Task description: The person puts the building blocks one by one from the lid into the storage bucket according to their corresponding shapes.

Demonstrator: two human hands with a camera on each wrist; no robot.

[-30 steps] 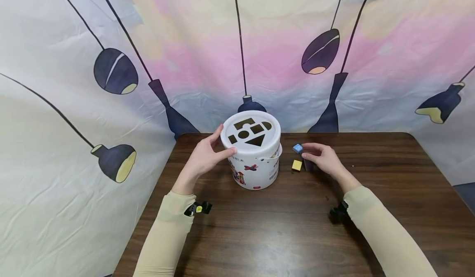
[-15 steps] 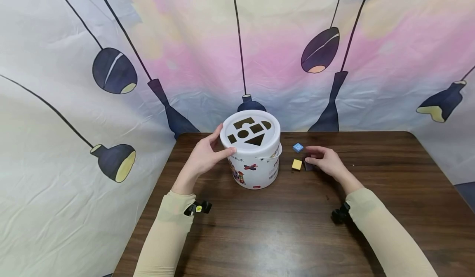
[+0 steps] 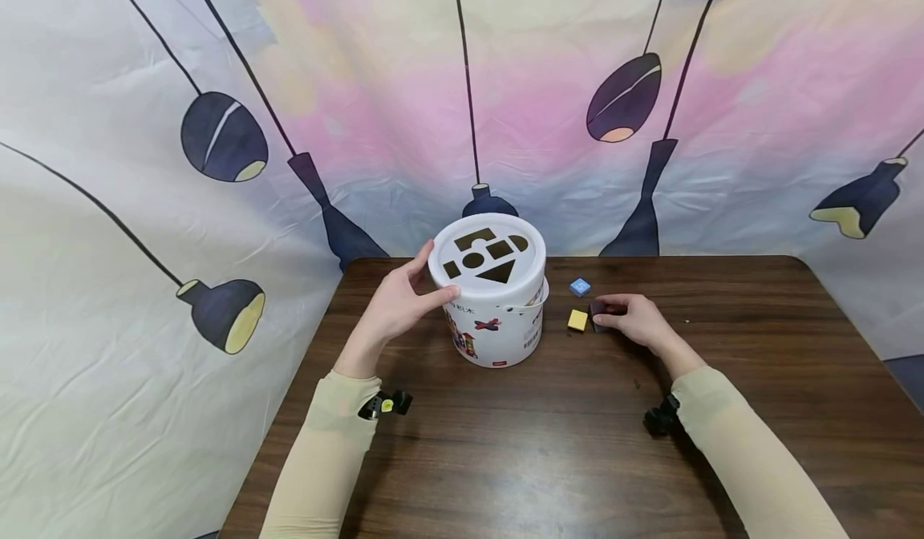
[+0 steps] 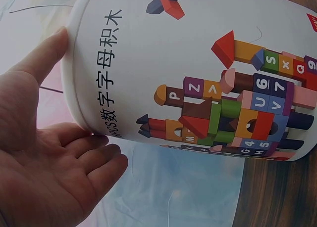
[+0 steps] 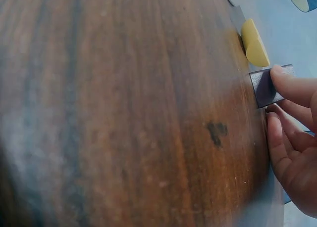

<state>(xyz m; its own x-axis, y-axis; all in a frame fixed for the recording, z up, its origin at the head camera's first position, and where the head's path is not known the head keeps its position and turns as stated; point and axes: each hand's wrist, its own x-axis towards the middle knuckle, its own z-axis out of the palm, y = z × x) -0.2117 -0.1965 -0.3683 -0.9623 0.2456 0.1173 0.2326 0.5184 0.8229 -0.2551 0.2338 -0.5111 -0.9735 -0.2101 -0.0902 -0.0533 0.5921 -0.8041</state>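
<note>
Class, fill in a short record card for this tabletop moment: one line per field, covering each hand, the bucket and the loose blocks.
Left hand: rests against the rim of the white shape-sorter bucket, thumb on the lid edge.
Right hand: pinches a dark block on the wooden table.
Bucket lid: on, with shaped cut-outs.
Yellow block: on the table between bucket and dark block.
Blue block: on the table, behind the yellow one.

Mid-frame, the bucket [image 3: 496,306] stands on the tabletop [image 3: 549,443]; three blocks lie right of it, one [image 3: 579,286] behind the other two.
</note>
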